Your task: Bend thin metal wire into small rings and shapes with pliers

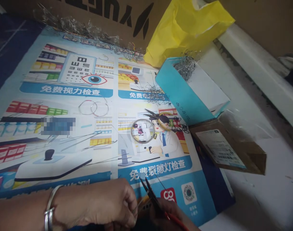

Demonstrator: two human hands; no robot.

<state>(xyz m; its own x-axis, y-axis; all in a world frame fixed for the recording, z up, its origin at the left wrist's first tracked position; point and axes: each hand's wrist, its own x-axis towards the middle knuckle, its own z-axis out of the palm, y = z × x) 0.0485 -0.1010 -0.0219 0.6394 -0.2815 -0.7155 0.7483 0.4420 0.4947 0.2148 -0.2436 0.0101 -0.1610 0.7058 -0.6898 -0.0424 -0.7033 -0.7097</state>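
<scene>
My right grip (172, 208) is wrapped round the red-handled pliers (154, 199), whose long tips point away, just right of my left grip (112, 202), its fingers curled together.

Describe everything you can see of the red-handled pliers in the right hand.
The pliers have two slim, dark, metal-looking jaws that taper to points and stand apart in a narrow V. Behind them runs a glossy red handle, partly covered by the right hand that grips it. They point up and to the picture's left, over the printed poster; whether the tips touch it, I cannot tell.
</scene>
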